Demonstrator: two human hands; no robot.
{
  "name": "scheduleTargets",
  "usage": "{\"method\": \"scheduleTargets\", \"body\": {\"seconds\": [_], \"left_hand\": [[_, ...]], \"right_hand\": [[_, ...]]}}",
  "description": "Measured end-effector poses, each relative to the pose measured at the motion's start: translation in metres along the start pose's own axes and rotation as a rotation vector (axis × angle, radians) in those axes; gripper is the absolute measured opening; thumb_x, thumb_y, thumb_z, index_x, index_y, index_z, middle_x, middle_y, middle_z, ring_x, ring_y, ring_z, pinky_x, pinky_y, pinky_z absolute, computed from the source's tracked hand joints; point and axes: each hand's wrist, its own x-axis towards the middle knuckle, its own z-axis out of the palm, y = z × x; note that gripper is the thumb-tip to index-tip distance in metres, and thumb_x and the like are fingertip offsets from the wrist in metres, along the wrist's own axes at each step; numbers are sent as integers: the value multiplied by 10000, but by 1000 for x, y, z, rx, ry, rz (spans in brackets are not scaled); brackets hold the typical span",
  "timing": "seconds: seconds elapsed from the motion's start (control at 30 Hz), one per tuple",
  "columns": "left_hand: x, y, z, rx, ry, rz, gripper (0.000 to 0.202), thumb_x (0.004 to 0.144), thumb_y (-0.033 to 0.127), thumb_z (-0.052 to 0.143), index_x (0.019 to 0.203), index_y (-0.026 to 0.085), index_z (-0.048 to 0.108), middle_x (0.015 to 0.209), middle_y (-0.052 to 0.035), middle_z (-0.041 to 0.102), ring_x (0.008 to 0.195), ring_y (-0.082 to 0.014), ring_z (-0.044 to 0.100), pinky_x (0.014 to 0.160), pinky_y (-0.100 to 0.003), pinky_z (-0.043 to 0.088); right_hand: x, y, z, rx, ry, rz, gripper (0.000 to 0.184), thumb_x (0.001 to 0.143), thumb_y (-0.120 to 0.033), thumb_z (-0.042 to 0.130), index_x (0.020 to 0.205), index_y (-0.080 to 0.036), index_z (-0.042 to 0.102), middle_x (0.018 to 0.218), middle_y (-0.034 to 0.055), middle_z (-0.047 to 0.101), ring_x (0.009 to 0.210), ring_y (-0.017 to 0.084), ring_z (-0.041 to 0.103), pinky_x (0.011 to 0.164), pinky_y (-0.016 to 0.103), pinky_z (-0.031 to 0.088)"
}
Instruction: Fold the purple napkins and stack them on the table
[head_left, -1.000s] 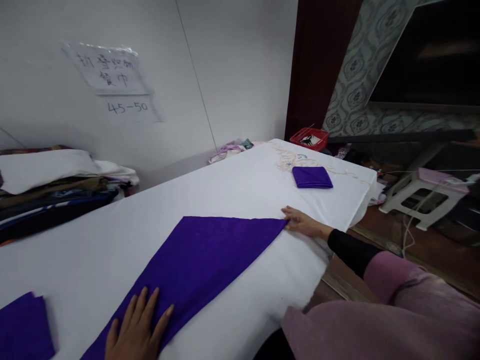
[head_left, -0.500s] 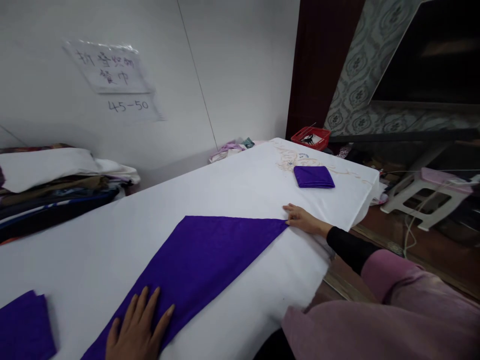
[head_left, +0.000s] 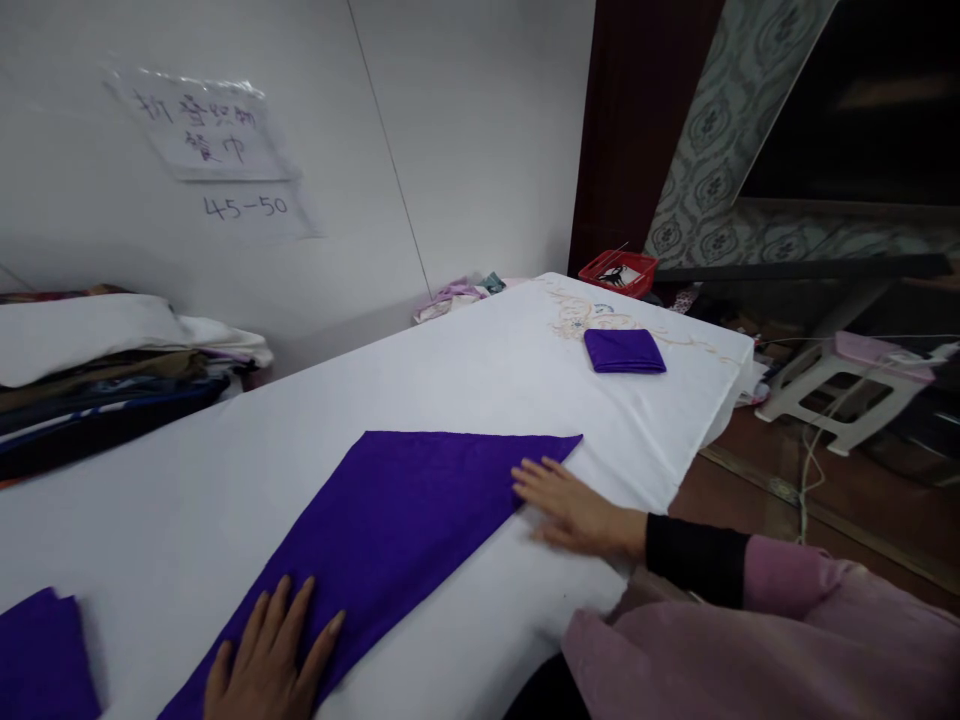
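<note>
A purple cloth napkin, folded into a large triangle, lies flat on the white tablecloth. My left hand rests on its near left part, fingers spread. By the long near edge, close to the right corner, is my right hand; its fingers are stretched out and the fingertips lie over the cloth's edge, slightly blurred. The right corner of the napkin is free of my fingers. A neatly folded purple cloth sits farther back on the right. Another purple cloth is cut off at the lower left.
Stacked fabrics lie along the wall at left. A red basket holding black-handled scissors stands beyond the far table end. To the right is a white and pink stool with a cable. A handwritten paper sign hangs on the wall.
My right hand has let go of the napkin's right corner and moved left and toward me along the near edge. My left hand stays on the napkin. The view has shifted slightly.
</note>
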Motion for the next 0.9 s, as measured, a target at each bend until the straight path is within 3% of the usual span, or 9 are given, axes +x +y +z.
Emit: {"method": "scheduleTargets", "body": {"seconds": [0.1,0.2,0.7,0.9], "left_hand": [[1,2,-3,-23,17,1,480,744,180,430,1175,317,593,1460,1,337,1392,-285,43,1077,-559,107],[1,3,-3,-12,28,0,481,733,170,438,1158,320,605,1458,0,341,1392,-291,36,1074,-563,102],[3,3,-4,-41,8,-24,464,768,214,392,1173,309,596,1445,11,366,1390,-284,78,1074,-553,136],[1,7,-8,-75,67,-4,440,799,179,374,1143,307,618,1441,-10,372,1384,-293,110,1064,-560,136]], "right_hand": [[2,-21,8,51,-180,-81,746,873,-525,441,1456,-180,128,1499,125,172,1382,234,99,1111,463,37],[2,-16,5,41,-213,-41,749,871,-556,420,1452,-167,149,1492,141,184,1380,240,114,1110,467,26],[-21,53,-21,-116,-130,191,665,901,-559,341,1445,-209,186,1498,92,186,1376,246,135,1110,484,67],[-34,84,-28,-215,-69,312,644,904,-562,311,1440,-218,213,1484,92,226,1367,250,170,1103,505,111]]}}
